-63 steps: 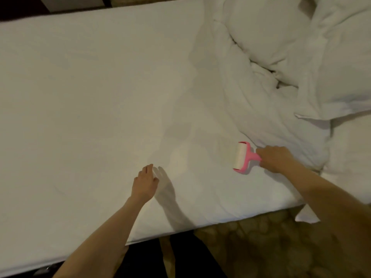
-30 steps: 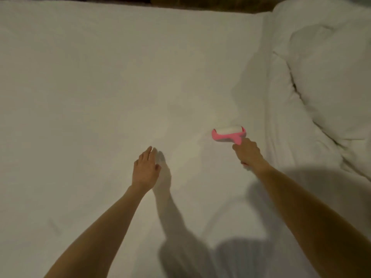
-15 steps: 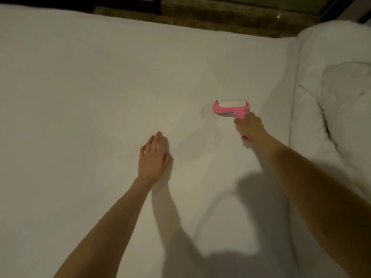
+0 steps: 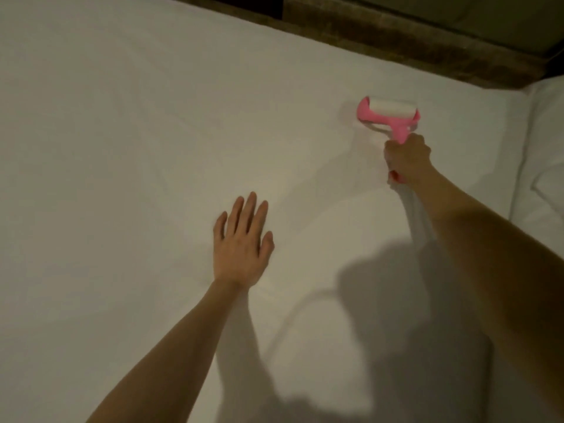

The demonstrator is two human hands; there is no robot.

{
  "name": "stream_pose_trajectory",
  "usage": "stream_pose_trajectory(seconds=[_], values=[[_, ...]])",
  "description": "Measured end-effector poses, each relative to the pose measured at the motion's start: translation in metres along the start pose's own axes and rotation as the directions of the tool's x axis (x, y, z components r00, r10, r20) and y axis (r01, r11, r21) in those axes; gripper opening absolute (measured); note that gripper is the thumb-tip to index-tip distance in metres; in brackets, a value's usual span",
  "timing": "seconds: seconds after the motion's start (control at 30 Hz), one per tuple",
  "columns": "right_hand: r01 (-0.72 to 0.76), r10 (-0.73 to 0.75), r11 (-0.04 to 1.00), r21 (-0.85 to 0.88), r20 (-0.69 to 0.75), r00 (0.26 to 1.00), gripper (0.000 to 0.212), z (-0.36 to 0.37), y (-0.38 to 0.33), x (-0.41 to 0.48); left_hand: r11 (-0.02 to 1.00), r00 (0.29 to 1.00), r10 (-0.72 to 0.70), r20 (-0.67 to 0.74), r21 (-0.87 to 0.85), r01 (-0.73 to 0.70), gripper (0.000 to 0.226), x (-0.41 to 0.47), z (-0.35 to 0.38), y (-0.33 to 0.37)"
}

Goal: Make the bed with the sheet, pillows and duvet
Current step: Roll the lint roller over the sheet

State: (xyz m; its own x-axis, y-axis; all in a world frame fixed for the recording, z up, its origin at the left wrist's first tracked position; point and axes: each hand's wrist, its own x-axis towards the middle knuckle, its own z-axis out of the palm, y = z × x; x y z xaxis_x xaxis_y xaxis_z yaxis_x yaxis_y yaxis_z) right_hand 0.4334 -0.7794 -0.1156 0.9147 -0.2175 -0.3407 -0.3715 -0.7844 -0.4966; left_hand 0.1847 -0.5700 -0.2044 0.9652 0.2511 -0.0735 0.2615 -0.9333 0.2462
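Gripping the handle of a pink lint roller (image 4: pixel 387 116), right hand (image 4: pixel 407 157) has fingers curled tight round it, roller head down on the sheet (image 4: pixel 137 132), far right. Left hand (image 4: pixel 241 248) lies flat, fingers straight and spread, pressing the sheet nearer and left of the roller. Sheet covers the mattress under both hands; looks thin, soft, light, creases easily. Best pinched at an edge or corner. White bedding heap (image 4: pixel 546 141) at right edge, pillow or duvet unclear.
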Motion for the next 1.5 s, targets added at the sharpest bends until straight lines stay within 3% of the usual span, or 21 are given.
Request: stream_pose_trajectory(seconds=[0.17, 0.4, 0.6, 0.73, 1.1, 1.23, 1.5], values=[[-0.001, 0.006, 0.992, 0.125, -0.043, 0.999, 0.038, 0.001, -0.038, 0.026, 1.000, 1.000, 0.004, -0.026, 0.009, -0.003, 0.056, -0.001, 0.005, -0.001], [0.009, -0.015, 0.982, 0.190, 0.028, 1.000, 0.039, -0.001, -0.054, 0.055, 1.000, 0.997, 0.004, -0.080, 0.012, -0.003, 0.057, 0.001, 0.013, -0.004], [-0.007, 0.003, 0.985, 0.170, 0.026, 1.000, 0.027, -0.005, -0.043, 0.040, 1.000, 0.996, 0.007, -0.084, 0.003, -0.007, 0.057, 0.001, 0.014, -0.004], [0.015, -0.015, 0.997, 0.072, -0.001, 1.000, 0.035, -0.007, -0.025, 0.024, 1.000, 0.998, 0.010, -0.064, -0.006, -0.010, 0.057, 0.003, 0.013, -0.004], [-0.020, 0.020, 0.999, -0.032, -0.001, 1.000, 0.032, -0.014, 0.064, -0.078, 0.994, 0.998, 0.048, 0.035, -0.102, -0.044, 0.057, 0.000, -0.007, -0.003], [-0.099, 0.100, 0.995, -0.023, 0.031, 0.995, 0.034, -0.019, 0.098, -0.128, 0.998, 0.990, 0.056, 0.129, -0.035, -0.052, 0.056, -0.003, -0.024, 0.003], [-0.116, 0.122, 0.990, -0.084, 0.071, 0.990, 0.014, -0.033, 0.146, -0.213, 0.984, 0.967, 0.179, 0.179, -0.018, -0.179, 0.055, -0.084, -0.035, -0.007]])
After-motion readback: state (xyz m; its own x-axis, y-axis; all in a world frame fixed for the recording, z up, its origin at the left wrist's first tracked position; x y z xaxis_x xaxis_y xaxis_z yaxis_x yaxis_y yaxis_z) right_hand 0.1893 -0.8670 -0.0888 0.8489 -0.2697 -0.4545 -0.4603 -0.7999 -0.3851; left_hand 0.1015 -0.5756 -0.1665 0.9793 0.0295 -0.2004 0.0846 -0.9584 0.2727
